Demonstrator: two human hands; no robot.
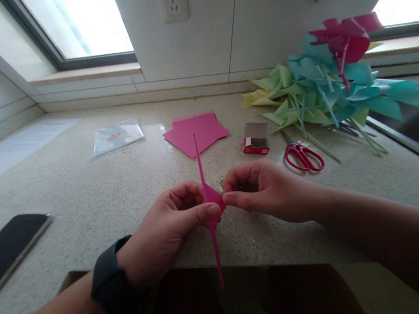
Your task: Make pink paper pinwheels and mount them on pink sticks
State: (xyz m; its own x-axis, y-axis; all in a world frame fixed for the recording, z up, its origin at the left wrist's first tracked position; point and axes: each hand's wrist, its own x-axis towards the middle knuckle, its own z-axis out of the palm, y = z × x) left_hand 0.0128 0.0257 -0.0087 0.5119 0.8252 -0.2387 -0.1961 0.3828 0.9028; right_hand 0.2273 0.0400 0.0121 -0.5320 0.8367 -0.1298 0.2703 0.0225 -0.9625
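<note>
My left hand [168, 226] and my right hand [263, 191] meet at the counter's front edge. Between their fingertips they pinch a small folded pink paper piece [213, 196] fixed on a thin pink stick [203, 177]. The stick stands nearly upright, reaching above the hands and below the counter edge. A dark watch band sits on my left wrist. Farther back lie flat pink paper sheets [195, 132].
On the speckled counter [85, 190] sit a small red box [255, 139], red-handled scissors [303, 156], a pile of yellow, green, teal and pink paper pinwheels on sticks [328, 79], a clear plastic bag [117, 135], a white sheet [17, 144] and a dark phone [5, 251].
</note>
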